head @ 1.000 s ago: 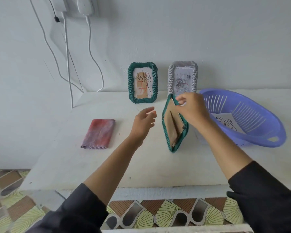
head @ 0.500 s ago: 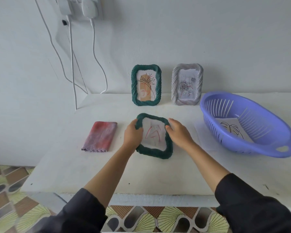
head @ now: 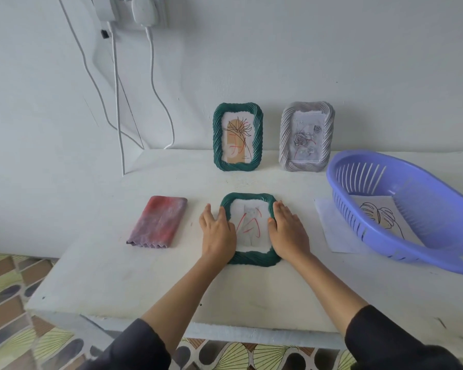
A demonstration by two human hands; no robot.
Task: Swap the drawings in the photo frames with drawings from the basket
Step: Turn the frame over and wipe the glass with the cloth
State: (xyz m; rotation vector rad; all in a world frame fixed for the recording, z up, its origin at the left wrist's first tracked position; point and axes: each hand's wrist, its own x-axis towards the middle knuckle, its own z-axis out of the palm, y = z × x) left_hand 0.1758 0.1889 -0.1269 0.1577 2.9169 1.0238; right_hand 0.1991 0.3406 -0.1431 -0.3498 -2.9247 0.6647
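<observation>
A green rope-edged photo frame (head: 247,198) lies flat and face up in the middle of the white table, showing a drawing with red lines. My left hand (head: 218,233) rests flat on its left side and my right hand (head: 288,233) on its right side, fingers stretched out, holding it between them. Against the wall stand a second green frame (head: 237,137) with a flower drawing and a grey frame (head: 306,136) with a rose picture. The purple basket (head: 354,209) at the right holds a leaf drawing (head: 380,217).
A folded red-and-purple cloth (head: 158,221) lies left of the flat frame. A white sheet (head: 329,228) sticks out from under the basket. Charger cables (head: 153,76) hang down the wall at the back left. The table's front edge (head: 198,327) is near me.
One second ago my right hand held the frame upright on its edge, back showing. It now lies face up on the table, and both hands rest on its sides.
</observation>
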